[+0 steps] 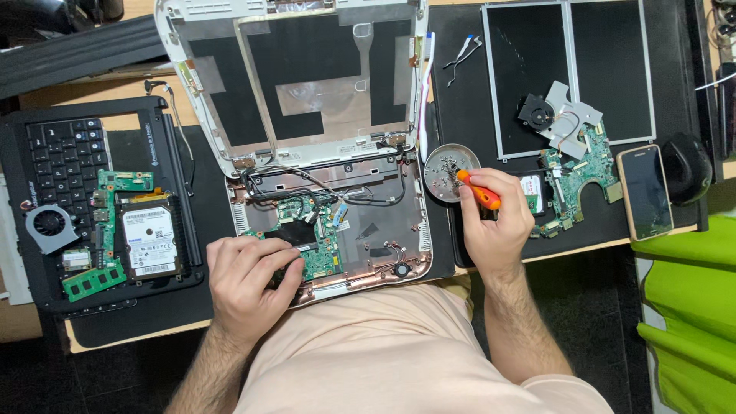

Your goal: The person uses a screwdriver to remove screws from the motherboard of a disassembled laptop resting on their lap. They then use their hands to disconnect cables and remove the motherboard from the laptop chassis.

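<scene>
left hand on gutted white laptop, green board exposed, possibly unscrewed

Clothing: pale peach garment covering the torso and lap
Arms: bare forearms with no sleeves reaching them
Hands: left hand and right hand ungloved, no rings or watch

Wooden desk over dark, perhaps tiled, floor

Screwdriver tip hidden over dish; screws perhaps too small; keyboard left edge cut.
</scene>
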